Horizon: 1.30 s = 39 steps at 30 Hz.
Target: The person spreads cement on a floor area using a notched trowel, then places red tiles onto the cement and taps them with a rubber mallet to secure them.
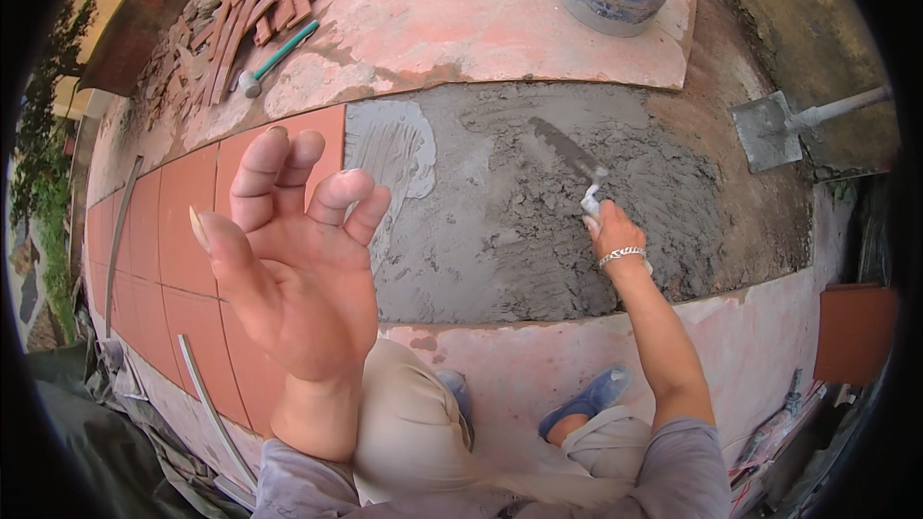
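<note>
Over mortar point(442, 269), the right hand point(618, 233) grips a trowel point(569, 150); before tiles point(187, 221), the left hand point(306, 274) hangs empty, fingers loosely spread. Spreading seems the present step; the next stroke probably calls for a low angle.

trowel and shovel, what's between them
In the head view, rough grey cement, then brown dirt, lies between the trowel and the shovel.

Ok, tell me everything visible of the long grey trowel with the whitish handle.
The long grey trowel with the whitish handle has a narrow, flat, dull blade that looks like metal. The right hand grips the handle, partly hiding it. The blade slants away and leftward, at or just above the rough, wet-looking grey mortar; actual contact is unclear.
</note>
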{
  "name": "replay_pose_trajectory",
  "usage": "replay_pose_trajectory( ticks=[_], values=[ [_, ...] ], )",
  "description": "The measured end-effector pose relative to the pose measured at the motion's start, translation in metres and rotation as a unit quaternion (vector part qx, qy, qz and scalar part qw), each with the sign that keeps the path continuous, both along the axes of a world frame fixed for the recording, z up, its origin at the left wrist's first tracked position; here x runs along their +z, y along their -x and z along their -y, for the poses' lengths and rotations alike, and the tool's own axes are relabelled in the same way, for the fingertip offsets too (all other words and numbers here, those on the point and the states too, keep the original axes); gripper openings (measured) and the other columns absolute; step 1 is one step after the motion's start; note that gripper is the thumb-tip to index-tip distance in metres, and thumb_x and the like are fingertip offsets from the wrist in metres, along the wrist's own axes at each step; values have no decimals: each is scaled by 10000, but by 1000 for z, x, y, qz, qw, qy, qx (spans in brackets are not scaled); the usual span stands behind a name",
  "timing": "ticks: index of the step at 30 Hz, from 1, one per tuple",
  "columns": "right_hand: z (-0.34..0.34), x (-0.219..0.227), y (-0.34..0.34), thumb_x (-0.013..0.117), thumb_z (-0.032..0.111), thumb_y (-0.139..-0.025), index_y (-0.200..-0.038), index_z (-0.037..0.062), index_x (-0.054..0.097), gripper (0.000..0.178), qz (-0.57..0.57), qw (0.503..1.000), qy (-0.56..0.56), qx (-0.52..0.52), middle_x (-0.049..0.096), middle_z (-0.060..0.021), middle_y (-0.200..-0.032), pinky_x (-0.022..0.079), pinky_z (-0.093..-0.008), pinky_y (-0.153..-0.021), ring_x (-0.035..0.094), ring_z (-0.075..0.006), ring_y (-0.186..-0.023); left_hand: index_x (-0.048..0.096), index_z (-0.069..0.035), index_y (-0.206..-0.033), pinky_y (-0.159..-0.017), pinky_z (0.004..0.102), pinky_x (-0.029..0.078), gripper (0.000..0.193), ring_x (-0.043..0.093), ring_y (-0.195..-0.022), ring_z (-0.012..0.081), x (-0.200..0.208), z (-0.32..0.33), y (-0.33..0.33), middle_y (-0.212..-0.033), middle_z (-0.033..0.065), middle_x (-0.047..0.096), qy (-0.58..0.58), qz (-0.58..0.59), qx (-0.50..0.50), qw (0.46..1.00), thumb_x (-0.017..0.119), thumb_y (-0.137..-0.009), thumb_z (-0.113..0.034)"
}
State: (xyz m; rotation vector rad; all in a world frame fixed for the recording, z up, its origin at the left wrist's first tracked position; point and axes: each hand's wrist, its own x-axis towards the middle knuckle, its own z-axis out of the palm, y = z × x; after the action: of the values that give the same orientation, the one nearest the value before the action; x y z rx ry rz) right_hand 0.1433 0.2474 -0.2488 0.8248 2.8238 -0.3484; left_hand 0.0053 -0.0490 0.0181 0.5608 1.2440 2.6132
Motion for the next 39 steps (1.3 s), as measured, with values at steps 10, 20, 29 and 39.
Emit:
replay_pose_trajectory(
  ticks=[10,20,29,39],
  values=[
    [-53,35,71,657,320,-922,-1131,89,536,333,-86,995,-47,22,665,-134,-1094,527,-484,-845,659,-375,-1001,457,-44,-1414,-937,443,530,678,644,-1029,255,23,39,-16,-1348,122,544,19,18,121,992,327,-1038,-593],
    [-65,0,121,573,268,-959,-1139,59,558,277,121,986,-32,114,706,-204,-1081,538,-483,-862,688,-382,-1001,504,-69,-1384,-921,454,514,580,603,-1022,219,25,34,-25,-1412,125,495,77,-20,63,995,318,-1068,-517],
    [-34,-27,194,471,161,-981,-1201,60,576,264,144,980,-29,133,701,-212,-1130,539,-467,-894,682,-372,-1061,492,-69,-1386,-880,469,523,591,604,-1003,220,20,27,-26,-1328,117,499,109,-45,-1,993,304,-1066,-530],
    [-3,-20,116,492,201,-967,-1128,74,583,224,190,945,8,264,716,-205,-1061,535,-470,-879,697,-363,-1001,518,-59,-1301,-840,487,539,582,621,-936,233,17,23,-25,-1232,130,517,116,-27,21,993,308,-1060,-545]
  ],
)
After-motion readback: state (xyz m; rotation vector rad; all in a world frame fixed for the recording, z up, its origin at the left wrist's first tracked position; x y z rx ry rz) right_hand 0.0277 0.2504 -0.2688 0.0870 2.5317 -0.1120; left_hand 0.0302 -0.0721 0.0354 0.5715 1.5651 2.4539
